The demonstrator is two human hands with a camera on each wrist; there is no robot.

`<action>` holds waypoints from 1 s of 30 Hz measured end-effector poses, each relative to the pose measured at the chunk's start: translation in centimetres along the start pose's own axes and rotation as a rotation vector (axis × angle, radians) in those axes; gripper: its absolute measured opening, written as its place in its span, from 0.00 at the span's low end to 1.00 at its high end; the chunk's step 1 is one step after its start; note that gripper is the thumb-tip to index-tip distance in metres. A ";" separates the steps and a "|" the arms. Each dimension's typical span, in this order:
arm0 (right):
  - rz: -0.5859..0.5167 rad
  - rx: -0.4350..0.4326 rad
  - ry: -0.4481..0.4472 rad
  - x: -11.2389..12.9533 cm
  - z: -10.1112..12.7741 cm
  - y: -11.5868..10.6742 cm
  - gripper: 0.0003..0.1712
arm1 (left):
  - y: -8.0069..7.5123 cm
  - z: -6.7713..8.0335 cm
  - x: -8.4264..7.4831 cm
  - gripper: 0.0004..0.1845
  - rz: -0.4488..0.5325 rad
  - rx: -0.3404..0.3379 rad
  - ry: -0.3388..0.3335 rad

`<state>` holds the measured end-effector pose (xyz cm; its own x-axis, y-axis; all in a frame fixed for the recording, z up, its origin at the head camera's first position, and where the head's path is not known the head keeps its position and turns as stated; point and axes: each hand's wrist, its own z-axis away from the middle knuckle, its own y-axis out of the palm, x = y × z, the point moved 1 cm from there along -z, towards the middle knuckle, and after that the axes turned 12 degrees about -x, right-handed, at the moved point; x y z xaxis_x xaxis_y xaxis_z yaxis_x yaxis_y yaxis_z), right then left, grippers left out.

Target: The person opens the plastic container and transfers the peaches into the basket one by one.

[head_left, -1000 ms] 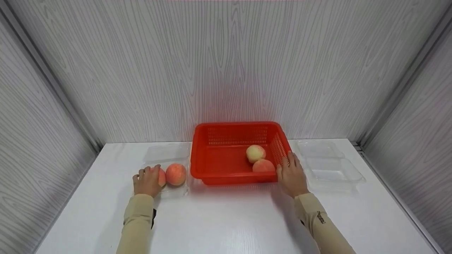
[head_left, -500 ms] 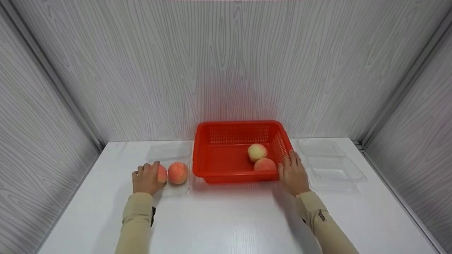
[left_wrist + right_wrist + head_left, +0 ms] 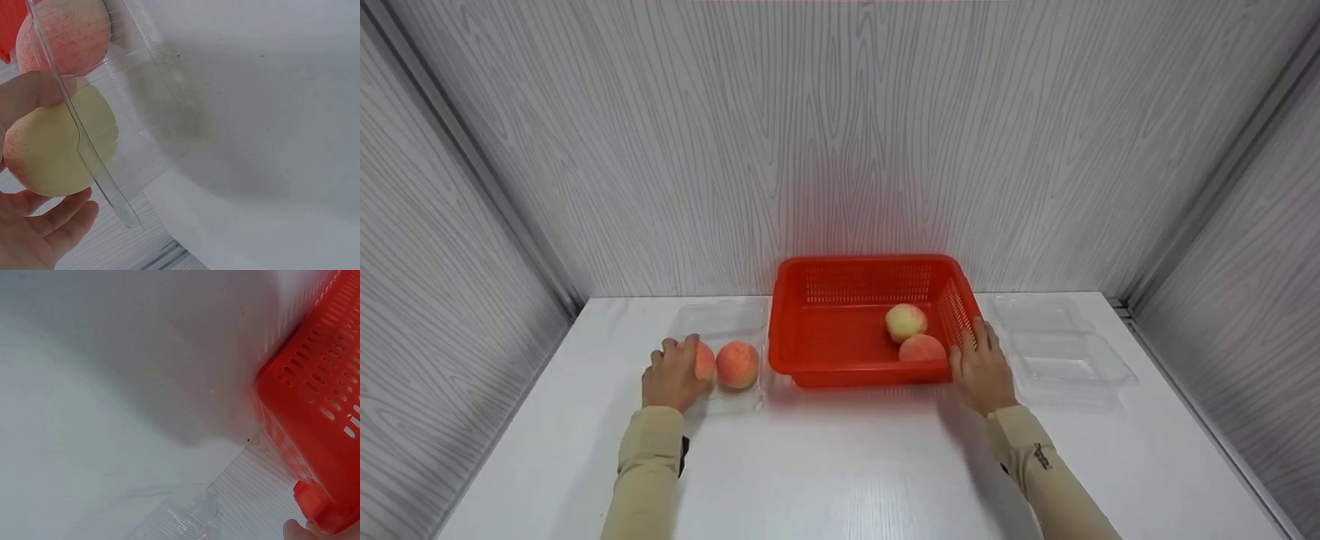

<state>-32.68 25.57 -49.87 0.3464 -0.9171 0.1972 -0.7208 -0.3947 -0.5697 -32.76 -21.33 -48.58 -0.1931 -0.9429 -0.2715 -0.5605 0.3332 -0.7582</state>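
In the head view, my left hand (image 3: 671, 376) grips a pink peach (image 3: 704, 361) at the clear plastic box (image 3: 735, 403). The left wrist view shows that peach (image 3: 62, 140) behind the box's clear wall, thumb on one side and fingers on the other. A second peach (image 3: 737, 365) sits beside it in the box. My right hand (image 3: 984, 371) holds the right front corner of the red basket (image 3: 847, 377); fingertips show at its rim in the right wrist view. Inside the basket lie a pale peach (image 3: 906, 323) and a pink peach (image 3: 922, 349).
The box's open lid (image 3: 721, 319) lies behind it, left of the basket. Right of the basket, another clear box (image 3: 1065, 369) lies open on the white table (image 3: 840, 465). A grey wood-grain wall (image 3: 840, 135) rises behind the table, with side panels left and right.
The left hand and its peach have shifted only slightly. My right hand stays at the basket's corner. The whole scene sits a little further right than one second ago.
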 end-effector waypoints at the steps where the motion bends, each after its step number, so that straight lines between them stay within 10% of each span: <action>1: 0.000 0.000 0.001 0.0 0.1 0.0 0.22 | -0.1 0.0 0.0 0.34 0.011 0.016 -0.017; 30: 0.001 0.028 0.020 -0.2 0.0 0.2 0.23 | -0.9 -1.0 -1.1 0.38 0.109 0.076 -0.103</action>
<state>-32.90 25.66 -49.99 0.3328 -0.9188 0.2124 -0.7041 -0.3920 -0.5922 -32.85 -20.57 -47.02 -0.1637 -0.8968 -0.4111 -0.4772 0.4367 -0.7626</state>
